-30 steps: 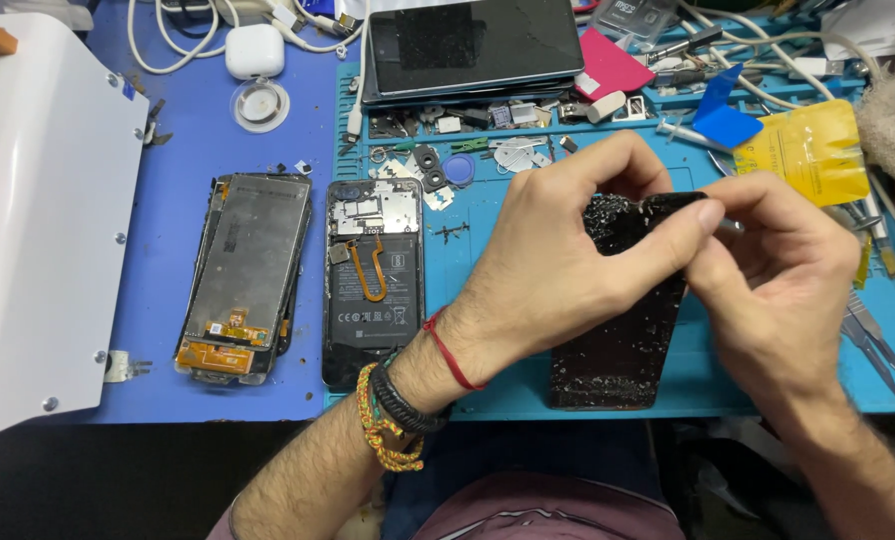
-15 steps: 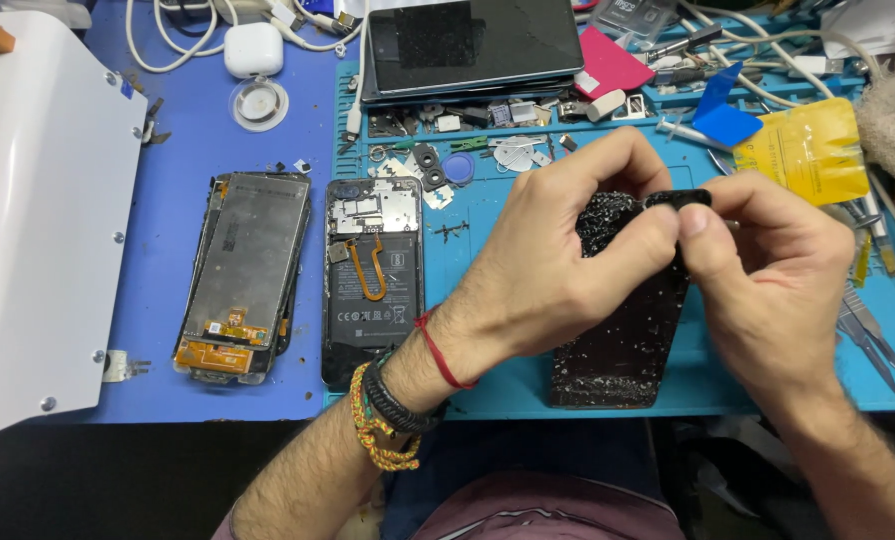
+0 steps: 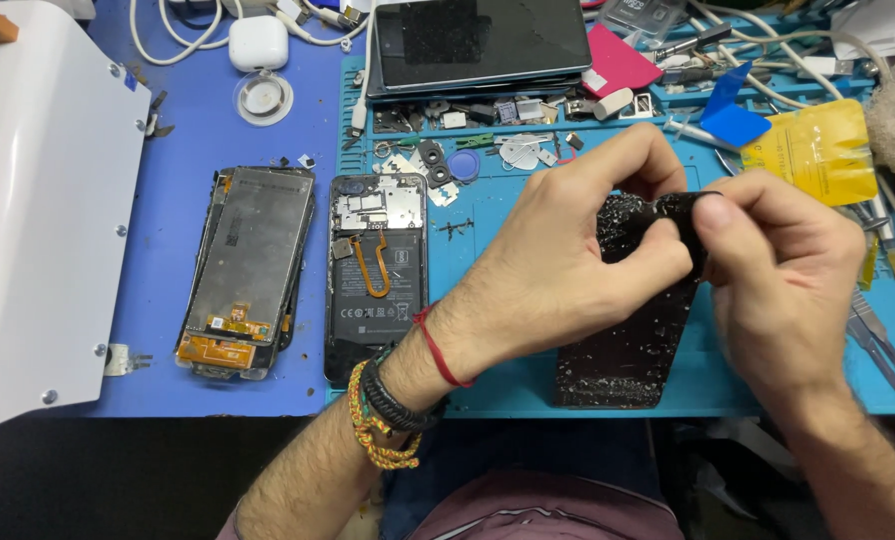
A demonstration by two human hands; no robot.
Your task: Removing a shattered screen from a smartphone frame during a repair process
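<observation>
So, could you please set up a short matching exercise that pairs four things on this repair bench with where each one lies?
Things:
1. opened phone
2. detached screen assembly
3. black speckled panel
4. yellow pouch

Places:
A. held between the left hand and the right hand
B. at the far right of the teal mat, beyond the hands
C. at the left edge of the teal mat, battery showing
D. on the blue mat, left of the opened phone

Pairs: 1-C, 2-D, 3-A, 4-B
</observation>
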